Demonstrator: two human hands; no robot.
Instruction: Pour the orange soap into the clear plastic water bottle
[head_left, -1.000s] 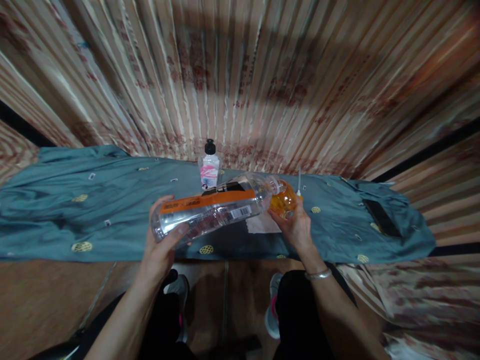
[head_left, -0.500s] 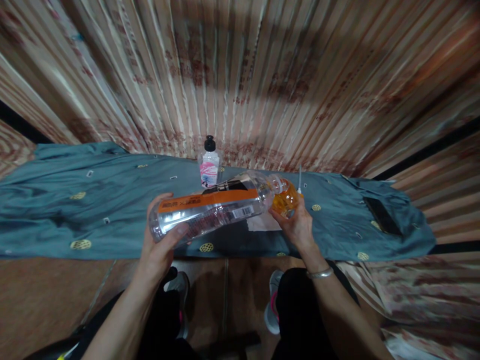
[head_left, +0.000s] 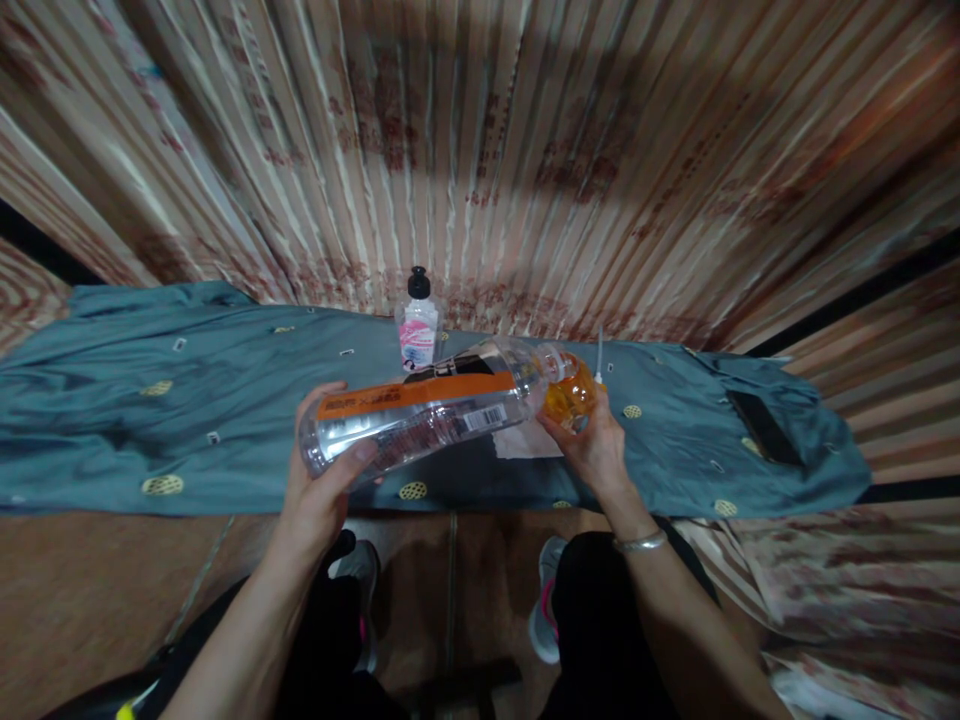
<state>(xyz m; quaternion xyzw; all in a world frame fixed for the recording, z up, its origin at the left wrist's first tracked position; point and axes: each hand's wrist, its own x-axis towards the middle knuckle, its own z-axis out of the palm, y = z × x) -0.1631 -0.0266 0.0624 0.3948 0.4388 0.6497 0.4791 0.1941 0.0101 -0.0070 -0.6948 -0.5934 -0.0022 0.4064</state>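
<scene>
Teal cloth (head_left: 240, 420) spans mid-frame, and over it, at centre, the left hand (head_left: 321, 495) wraps the base end of a tilted clear bottle (head_left: 427, 410), the right hand (head_left: 598, 447) encircling an amber bottle (head_left: 571, 392) at its neck; steady alignment of the 2 appears advisable.

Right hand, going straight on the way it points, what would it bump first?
Past the amber bottle it holds, the right hand would probably meet the neck of the large clear bottle first, though depth is unclear.
</scene>
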